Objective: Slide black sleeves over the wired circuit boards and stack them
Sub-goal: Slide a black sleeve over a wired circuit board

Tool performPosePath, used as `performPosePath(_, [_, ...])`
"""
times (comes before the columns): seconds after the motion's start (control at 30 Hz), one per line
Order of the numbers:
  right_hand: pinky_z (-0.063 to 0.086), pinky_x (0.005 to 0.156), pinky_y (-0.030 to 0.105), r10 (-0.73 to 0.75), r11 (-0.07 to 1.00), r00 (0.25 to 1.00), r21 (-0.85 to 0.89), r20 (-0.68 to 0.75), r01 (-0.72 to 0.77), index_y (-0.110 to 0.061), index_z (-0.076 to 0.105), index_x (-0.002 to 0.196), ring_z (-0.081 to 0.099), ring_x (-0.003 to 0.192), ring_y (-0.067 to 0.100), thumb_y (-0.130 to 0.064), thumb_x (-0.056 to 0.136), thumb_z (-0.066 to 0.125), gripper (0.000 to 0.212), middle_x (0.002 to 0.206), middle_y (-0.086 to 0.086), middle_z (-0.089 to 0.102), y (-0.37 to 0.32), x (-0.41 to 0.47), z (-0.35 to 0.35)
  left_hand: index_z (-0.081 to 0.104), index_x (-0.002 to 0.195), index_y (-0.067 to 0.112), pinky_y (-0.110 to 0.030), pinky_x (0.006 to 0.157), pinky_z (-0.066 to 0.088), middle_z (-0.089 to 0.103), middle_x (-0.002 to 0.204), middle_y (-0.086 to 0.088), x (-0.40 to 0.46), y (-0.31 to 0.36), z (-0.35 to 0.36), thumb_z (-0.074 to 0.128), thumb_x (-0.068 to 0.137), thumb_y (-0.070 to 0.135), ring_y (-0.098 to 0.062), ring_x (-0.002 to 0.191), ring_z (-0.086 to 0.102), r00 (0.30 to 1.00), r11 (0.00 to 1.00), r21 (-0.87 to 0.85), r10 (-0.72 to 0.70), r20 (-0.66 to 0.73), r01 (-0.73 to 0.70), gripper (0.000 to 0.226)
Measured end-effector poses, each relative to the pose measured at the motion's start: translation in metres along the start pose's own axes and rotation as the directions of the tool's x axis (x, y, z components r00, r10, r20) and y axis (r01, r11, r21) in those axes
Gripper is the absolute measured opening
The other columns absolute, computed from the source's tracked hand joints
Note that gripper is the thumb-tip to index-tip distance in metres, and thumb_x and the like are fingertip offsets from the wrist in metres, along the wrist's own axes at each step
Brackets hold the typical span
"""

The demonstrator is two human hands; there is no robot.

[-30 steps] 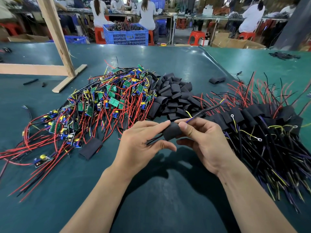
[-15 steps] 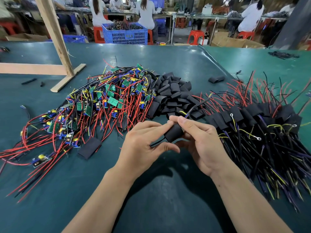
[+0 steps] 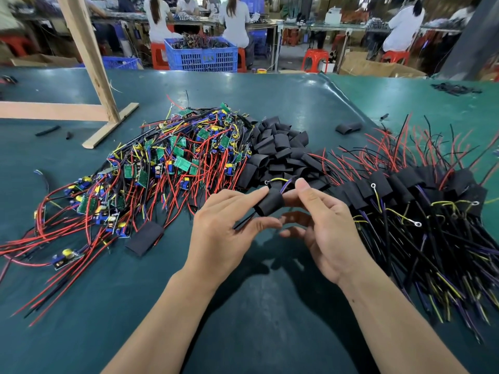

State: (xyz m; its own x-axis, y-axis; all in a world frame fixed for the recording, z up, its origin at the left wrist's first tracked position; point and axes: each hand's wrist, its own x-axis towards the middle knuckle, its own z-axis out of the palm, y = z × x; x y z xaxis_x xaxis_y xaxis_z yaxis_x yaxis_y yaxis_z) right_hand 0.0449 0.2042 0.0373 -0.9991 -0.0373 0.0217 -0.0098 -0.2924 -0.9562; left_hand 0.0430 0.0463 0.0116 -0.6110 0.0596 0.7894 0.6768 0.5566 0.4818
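Note:
A black sleeve (image 3: 270, 203) with a wired board inside is held above the green table mat, wires sticking out of both ends. My left hand (image 3: 229, 233) pinches its left end between thumb and forefinger. My right hand (image 3: 321, 225) grips the wires at its right end with thumb and fingers. A pile of bare wired circuit boards (image 3: 162, 168) lies to the left. Empty black sleeves (image 3: 280, 149) are heaped at the middle. Sleeved boards (image 3: 421, 201) are stacked in a row on the right.
A loose flat sleeve (image 3: 145, 237) lies near the left pile, another sleeve (image 3: 348, 127) farther back. A wooden frame (image 3: 89, 63) stands at the back left. Behind the table are a blue crate (image 3: 201, 56), red stools and seated people.
The sleeve has been raised slightly and tilted; my right thumb has shifted from the sleeve to the wires at its right end. The yellow ring-terminal wire now shows above the sleeve.

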Motion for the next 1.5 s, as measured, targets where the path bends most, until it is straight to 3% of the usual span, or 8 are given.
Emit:
performPosePath(0.37, [0.05, 0.05, 0.025, -0.319, 0.902, 0.948, -0.304, 0.005, 0.306, -0.028, 0.075, 0.081, 0.065, 0.064, 0.013, -0.037, 0.093, 0.058, 0.022, 0.084, -0.004, 0.07, 0.002, -0.006, 0.003, 0.072, 0.113, 0.003, -0.044, 0.068, 0.055, 0.072, 0.079, -0.004, -0.001, 0.0, 0.0, 0.076, 0.074, 0.034, -0.025, 0.072, 0.064, 0.998, 0.998, -0.013, -0.057, 0.04, 0.057, 0.049])
performPosePath(0.53, [0.05, 0.049, 0.025, -0.186, 0.965, 0.982, -0.187, 0.015, 0.186, -0.02, 0.075, 0.079, 0.066, 0.06, 0.016, -0.044, 0.087, 0.059, 0.03, 0.075, 0.006, 0.07, 0.002, -0.006, 0.005, 0.072, 0.112, 0.003, -0.044, 0.065, 0.055, 0.071, 0.076, -0.004, -0.001, -0.002, 0.001, 0.078, 0.076, 0.024, -0.027, 0.07, 0.063, 0.997, 0.998, -0.014, -0.056, 0.047, 0.057, 0.042])
performPosePath(0.7, [0.05, 0.049, 0.026, -0.102, 0.99, 0.993, -0.093, 0.064, 0.108, -0.019, 0.077, 0.079, 0.066, 0.063, 0.017, -0.042, 0.088, 0.055, 0.033, 0.084, 0.006, 0.073, 0.001, -0.003, 0.004, 0.072, 0.114, 0.005, -0.043, 0.066, 0.055, 0.07, 0.077, -0.003, -0.002, -0.002, -0.001, 0.08, 0.074, 0.022, -0.025, 0.071, 0.063, 0.996, 0.998, -0.011, -0.067, 0.065, 0.068, 0.044])
performPosePath(0.97, [0.05, 0.052, 0.025, -0.114, 0.964, 0.986, -0.227, 0.122, 0.139, -0.018, 0.07, 0.086, 0.063, 0.063, 0.008, -0.042, 0.085, 0.059, 0.027, 0.073, -0.004, 0.065, 0.003, -0.005, 0.003, 0.068, 0.121, 0.004, -0.044, 0.069, 0.054, 0.068, 0.082, -0.003, -0.003, -0.003, -0.003, 0.084, 0.073, 0.024, -0.024, 0.074, 0.061, 0.986, 0.998, -0.014, -0.057, 0.157, 0.06, 0.055])
performPosePath(1.13, [0.051, 0.055, 0.021, -0.128, 0.922, 0.988, -0.358, 0.081, 0.149, -0.018, 0.058, 0.093, 0.062, 0.063, 0.012, -0.021, 0.085, 0.076, 0.02, 0.081, -0.008, 0.068, 0.014, -0.005, 0.008, 0.066, 0.125, 0.015, -0.038, 0.084, 0.052, 0.07, 0.094, 0.001, -0.003, -0.002, -0.004, 0.076, 0.069, 0.019, -0.019, 0.088, 0.063, 0.984, 0.992, 0.03, -0.127, 0.122, 0.124, 0.057])
performPosePath(1.27, [0.053, 0.056, 0.02, -0.12, 0.961, 0.993, -0.253, -0.012, 0.113, -0.012, 0.063, 0.096, 0.066, 0.067, 0.01, -0.015, 0.081, 0.078, 0.021, 0.093, 0.003, 0.07, 0.015, -0.003, 0.009, 0.071, 0.117, 0.012, -0.041, 0.081, 0.054, 0.07, 0.093, 0.004, -0.001, 0.0, -0.003, 0.078, 0.072, 0.017, -0.017, 0.086, 0.064, 0.988, 0.995, 0.042, -0.092, 0.127, 0.087, 0.046])
performPosePath(1.43, [0.053, 0.048, 0.023, 0.12, 0.988, 0.987, 0.114, -0.102, -0.109, -0.008, 0.062, 0.083, 0.063, 0.052, 0.014, -0.022, 0.09, 0.068, 0.017, 0.067, 0.002, 0.067, 0.01, 0.0, 0.01, 0.074, 0.107, 0.009, -0.037, 0.075, 0.055, 0.066, 0.09, 0.013, 0.0, 0.003, 0.001, 0.079, 0.076, 0.017, -0.016, 0.078, 0.065, 0.999, 0.999, 0.04, -0.036, 0.025, 0.035, 0.033])
performPosePath(1.5, [0.051, 0.046, 0.021, 0.187, 0.977, 0.977, 0.124, -0.104, -0.173, -0.012, 0.067, 0.08, 0.061, 0.051, 0.013, -0.027, 0.092, 0.065, 0.02, 0.067, -0.001, 0.067, 0.007, 0.003, 0.007, 0.074, 0.107, 0.01, -0.036, 0.074, 0.054, 0.063, 0.089, 0.016, 0.0, 0.004, 0.001, 0.08, 0.075, 0.017, -0.012, 0.076, 0.062, 0.999, 1.0, 0.014, -0.021, 0.041, 0.021, 0.033])
